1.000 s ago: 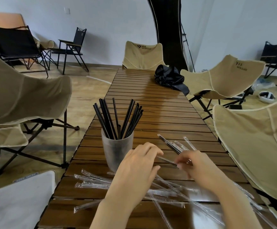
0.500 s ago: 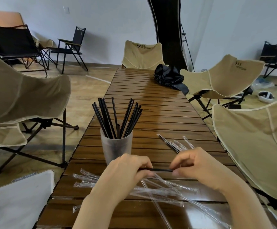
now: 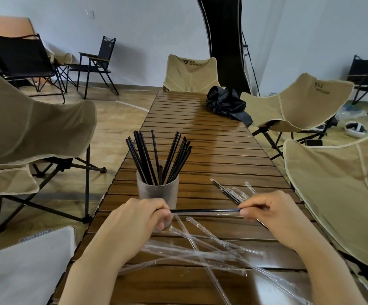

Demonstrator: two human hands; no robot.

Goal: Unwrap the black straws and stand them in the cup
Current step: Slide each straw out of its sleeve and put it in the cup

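Slatted table (image 3: 200, 133), strewn wrappers (image 3: 200, 254), cup (image 3: 156, 190) behind left hand (image 3: 132, 223) and right hand (image 3: 273, 214), both clamped on one straw (image 3: 205, 210).

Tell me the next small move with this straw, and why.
Probably draw the left hand leftward, sliding the black straw out of the right hand, where any remaining wrapper seems pinched. Each hand pinches one end, and the straw lies level in front of the cup, so it must come free before standing in it.

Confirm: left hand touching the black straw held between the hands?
Touching. The head view shows the left hand pinching the left end of the black straw between thumb and fingers.
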